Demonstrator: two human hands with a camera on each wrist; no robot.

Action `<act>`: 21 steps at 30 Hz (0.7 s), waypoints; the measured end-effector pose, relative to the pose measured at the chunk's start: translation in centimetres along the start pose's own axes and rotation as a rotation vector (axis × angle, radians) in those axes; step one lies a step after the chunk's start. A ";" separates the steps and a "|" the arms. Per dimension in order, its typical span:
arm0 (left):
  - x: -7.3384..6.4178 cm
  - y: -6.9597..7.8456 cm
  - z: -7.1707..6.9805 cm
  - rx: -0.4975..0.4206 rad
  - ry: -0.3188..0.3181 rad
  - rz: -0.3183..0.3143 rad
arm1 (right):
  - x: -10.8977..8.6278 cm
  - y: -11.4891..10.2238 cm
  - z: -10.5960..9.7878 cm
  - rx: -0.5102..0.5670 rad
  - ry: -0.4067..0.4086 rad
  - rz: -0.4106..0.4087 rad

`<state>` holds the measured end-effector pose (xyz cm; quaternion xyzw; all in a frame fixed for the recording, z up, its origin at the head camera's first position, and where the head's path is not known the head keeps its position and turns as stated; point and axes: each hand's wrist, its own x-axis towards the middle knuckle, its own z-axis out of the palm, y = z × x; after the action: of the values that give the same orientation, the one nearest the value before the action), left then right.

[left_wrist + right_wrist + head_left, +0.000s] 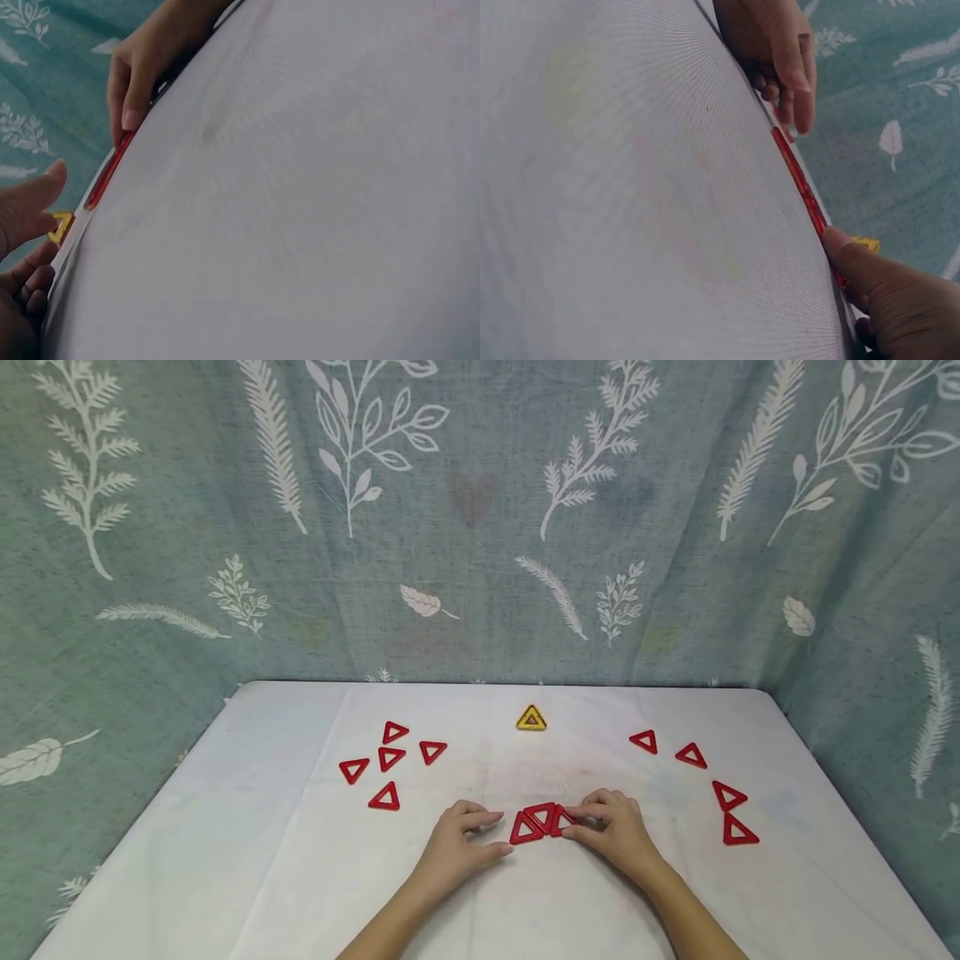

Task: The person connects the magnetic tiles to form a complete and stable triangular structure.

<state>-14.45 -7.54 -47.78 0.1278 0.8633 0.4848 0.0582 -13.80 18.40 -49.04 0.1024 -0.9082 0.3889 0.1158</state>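
Three red triangle frames stand in a touching row near the table's front middle: a left one (527,840), a middle one (538,808) and a right one (554,827). My right hand (617,831) pinches the right frame between thumb and fingers. On the other side, my left hand (456,843) hovers beside the left frame with thumb and fingers spread, a small gap from it. From the right wrist view, the red frames (802,180) appear edge-on, with the right thumb against their near end. The right fingertips partly cover the right frame.
Several loose red triangle frames (384,807) lie scattered to the left. More red triangle frames (741,840) lie to the right. A yellow triangle piece (531,727) sits at the back middle of the white-covered table (225,860). A patterned curtain (480,527) surrounds the table.
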 end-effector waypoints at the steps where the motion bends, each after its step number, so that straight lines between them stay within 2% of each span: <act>1: -0.2 -0.2 -0.4 -0.007 0.003 -0.001 | 0.1 -0.1 0.0 0.004 -0.008 0.009; 9: -1.6 -1.8 -2.5 -0.023 0.019 -0.011 | -0.2 -0.1 0.0 -0.012 -0.018 0.058; 16: -2.3 -2.9 -4.6 -0.014 0.048 0.006 | -0.2 0.0 0.3 0.003 0.002 0.024; 21: -3.0 -3.9 -6.0 -0.038 0.094 -0.038 | 0.0 0.1 0.4 -0.004 0.024 -0.007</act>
<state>-13.54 -15.24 -48.02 0.0873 0.8580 0.5053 0.0289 -13.90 18.13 -49.34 0.1007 -0.9072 0.3877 0.1283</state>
